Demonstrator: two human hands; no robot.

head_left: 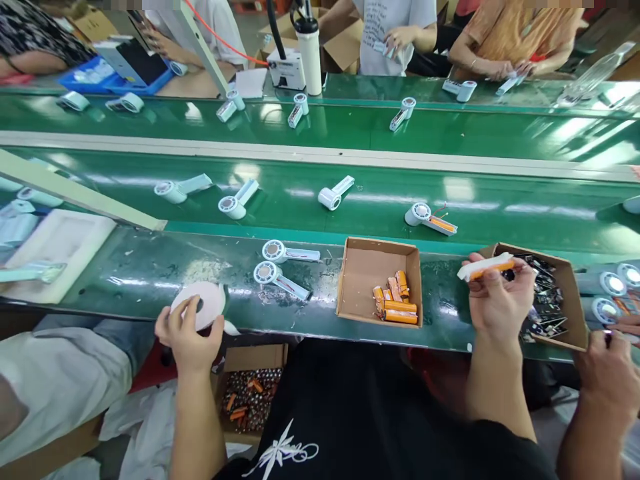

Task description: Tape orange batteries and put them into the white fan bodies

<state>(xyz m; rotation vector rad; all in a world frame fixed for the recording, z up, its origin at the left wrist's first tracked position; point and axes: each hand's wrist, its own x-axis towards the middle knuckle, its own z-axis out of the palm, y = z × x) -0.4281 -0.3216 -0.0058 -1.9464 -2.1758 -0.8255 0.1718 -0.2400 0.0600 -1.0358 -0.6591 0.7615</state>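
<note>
My left hand (pixel 193 333) grips a roll of white tape (pixel 210 301) at the bench's front edge, a loose tape end hanging from its right side. In my right hand (pixel 500 297) is an orange battery cell (pixel 490 268) with a white strip along it, pinched between thumb and fingers. Between my hands stands a shallow cardboard box (pixel 363 277) with several orange cells lying in its front right part. Two handheld fan bodies (pixel 273 272) with open handles lie left of that box. Just beyond my right hand is a box of small dark parts (pixel 553 300).
A green conveyor belt (pixel 280 200) carries several fan bodies past the bench. Below the bench, a carton of cells (pixel 250 400) stands by my left arm. A neighbour's hand (pixel 610 367) is close at the right. A slanted metal bar (pixel 85 193) crosses at left.
</note>
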